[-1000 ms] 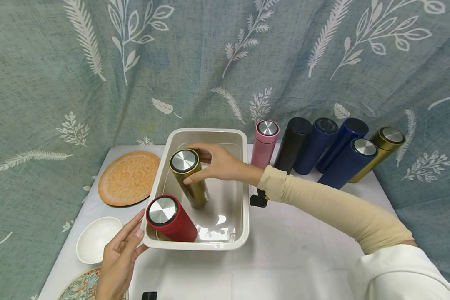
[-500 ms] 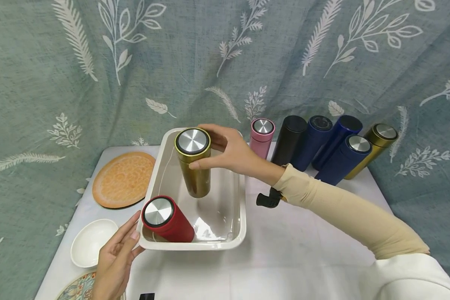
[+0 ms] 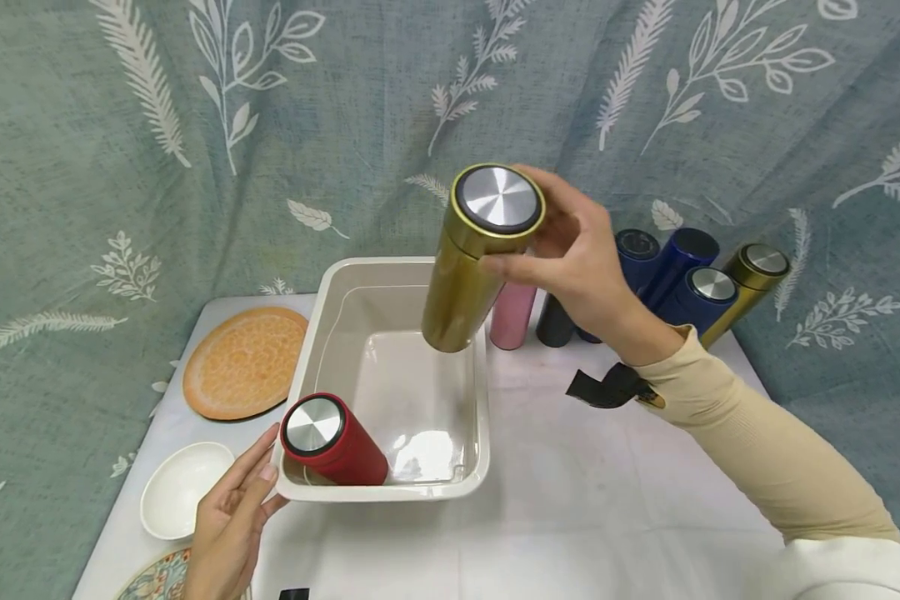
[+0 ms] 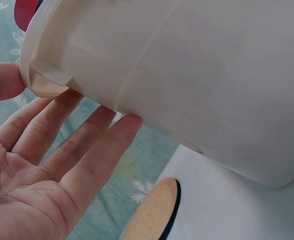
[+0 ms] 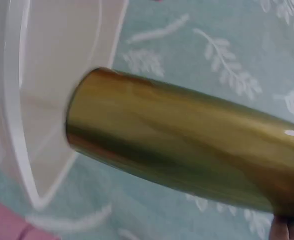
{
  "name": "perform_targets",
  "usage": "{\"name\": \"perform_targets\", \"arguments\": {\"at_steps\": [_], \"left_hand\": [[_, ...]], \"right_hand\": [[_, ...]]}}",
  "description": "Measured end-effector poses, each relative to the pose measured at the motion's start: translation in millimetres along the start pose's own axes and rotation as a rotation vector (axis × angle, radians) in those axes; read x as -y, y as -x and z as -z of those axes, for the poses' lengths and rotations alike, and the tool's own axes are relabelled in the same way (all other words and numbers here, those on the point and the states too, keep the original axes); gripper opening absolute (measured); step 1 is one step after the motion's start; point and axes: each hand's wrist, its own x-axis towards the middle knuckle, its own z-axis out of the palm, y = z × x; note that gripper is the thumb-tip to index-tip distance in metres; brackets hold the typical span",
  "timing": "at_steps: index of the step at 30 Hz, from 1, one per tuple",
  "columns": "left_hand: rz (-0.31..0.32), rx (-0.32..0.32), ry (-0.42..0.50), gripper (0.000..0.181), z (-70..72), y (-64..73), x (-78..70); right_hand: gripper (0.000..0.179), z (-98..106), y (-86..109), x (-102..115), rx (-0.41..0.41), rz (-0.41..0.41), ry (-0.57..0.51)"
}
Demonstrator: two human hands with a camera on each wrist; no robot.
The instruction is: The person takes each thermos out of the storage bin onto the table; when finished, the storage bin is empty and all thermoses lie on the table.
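My right hand [image 3: 585, 258] grips a gold vacuum flask [image 3: 457, 292] near its silver-topped lid. Slightly tilted, the flask is raised over the right rim of a cream plastic tub [image 3: 482, 425]. In the right wrist view the flask's body [image 5: 176, 140] slants across, its base in front of the tub opening; only fingertips show at the lower right. A red flask [image 3: 363, 454] leans in the tub's near left corner. At that corner my left hand [image 3: 228, 521] holds the tub, thumb at the rim and fingers [image 4: 82, 160] extended against its outer wall.
Right of the tub stand a pink flask [image 3: 512, 321], a black flask [image 3: 553, 325], several blue ones and another gold flask [image 3: 750, 275]. An orange round board [image 3: 247, 362], a white bowl [image 3: 183, 492] and a patterned plate [image 3: 161, 579] lie at left. A patterned curtain [image 3: 375, 108] hangs behind.
My right hand has lifted the gold flask from inside the tub, up and to the right, to above its right rim. The left hand keeps its place on the tub corner.
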Motion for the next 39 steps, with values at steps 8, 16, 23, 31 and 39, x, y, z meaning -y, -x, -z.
{"name": "perform_targets", "arguments": {"at_steps": [8,16,23,31,39], "left_hand": [[0.011,0.004,-0.01,0.046,-1.1,-0.3,-0.8],[0.025,0.02,-0.016,0.047,-0.8,-0.5,-1.1],[0.017,0.014,-0.009,0.046,-1.6,-0.5,-0.7],[0.047,-0.019,-0.03,0.046,-3.3,0.4,-0.8],[0.037,0.019,0.001,0.047,-1.3,-0.3,-1.5]], "right_hand": [[0.066,42.0,21.1,20.9,-0.115,-0.06,0.057],[0.069,77.2,50.6,14.6,-0.279,-0.031,0.08],[0.068,100.2,83.6,-6.7,-0.372,-0.075,0.302],[0.065,118.4,112.8,-42.5,-0.514,-0.196,0.472],[0.067,124.0,129.5,-69.2,-0.617,-0.274,0.537]]}}
